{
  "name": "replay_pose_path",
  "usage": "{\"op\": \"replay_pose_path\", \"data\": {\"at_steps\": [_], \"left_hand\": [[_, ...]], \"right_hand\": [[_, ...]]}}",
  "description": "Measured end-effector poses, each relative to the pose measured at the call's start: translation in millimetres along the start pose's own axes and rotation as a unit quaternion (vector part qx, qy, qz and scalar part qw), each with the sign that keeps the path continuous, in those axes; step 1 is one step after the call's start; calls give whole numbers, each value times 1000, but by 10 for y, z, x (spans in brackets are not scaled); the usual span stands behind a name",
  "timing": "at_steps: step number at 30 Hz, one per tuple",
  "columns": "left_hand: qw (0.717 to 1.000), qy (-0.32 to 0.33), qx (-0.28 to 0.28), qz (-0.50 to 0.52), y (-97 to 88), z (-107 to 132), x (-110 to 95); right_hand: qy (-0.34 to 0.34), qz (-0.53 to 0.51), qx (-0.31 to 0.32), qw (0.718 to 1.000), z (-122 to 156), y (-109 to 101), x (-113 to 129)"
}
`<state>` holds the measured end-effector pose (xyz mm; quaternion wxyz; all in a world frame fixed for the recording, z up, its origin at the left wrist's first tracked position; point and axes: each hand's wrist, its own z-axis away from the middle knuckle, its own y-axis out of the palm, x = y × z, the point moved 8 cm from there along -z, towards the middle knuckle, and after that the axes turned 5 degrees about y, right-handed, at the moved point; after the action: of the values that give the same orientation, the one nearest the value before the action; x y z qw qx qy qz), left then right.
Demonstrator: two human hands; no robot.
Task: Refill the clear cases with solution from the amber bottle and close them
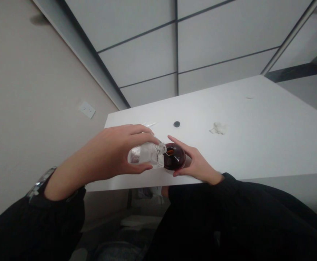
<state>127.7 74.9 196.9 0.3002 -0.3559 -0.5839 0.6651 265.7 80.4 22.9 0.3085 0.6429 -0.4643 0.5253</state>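
The left hand [120,150] is curled round a clear bottle [146,154], tipped so its neck points toward the right hand [199,166]. That hand cups a dark jar [177,161], thumb and fingers spread around its side, with the jar's opening just beside the clear neck. Beyond both grips, a black cap [177,124] and crumpled tissue [218,128] lie on the table [262,141].

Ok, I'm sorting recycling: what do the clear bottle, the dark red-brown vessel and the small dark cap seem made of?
Clear bottle: probably smooth glass, see-through with bright highlights; clear plastic is possible.
Dark red-brown vessel: likely glossy tinted glass, from its sharp reflections.
Small dark cap: perhaps matte plastic, showing no strong shine.
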Motion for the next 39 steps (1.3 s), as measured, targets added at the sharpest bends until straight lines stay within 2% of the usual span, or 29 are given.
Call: {"op": "replay_pose_path", "data": {"at_steps": [15,22,33,39], "left_hand": [[997,-5,49,-58,-45,-94,-50],[997,7,53,-59,-46,-114,-55],[994,-47,82,-58,-66,-132,-4],[989,-64,97,-92,-59,-164,6]], "right_hand": [[-5,1,-6,1000,5,-3,4],[0,-10,-1,1000,4,3,12],[4,-12,-7,1000,2,3,32],[3,-16,-6,1000,8,1,9]]}}
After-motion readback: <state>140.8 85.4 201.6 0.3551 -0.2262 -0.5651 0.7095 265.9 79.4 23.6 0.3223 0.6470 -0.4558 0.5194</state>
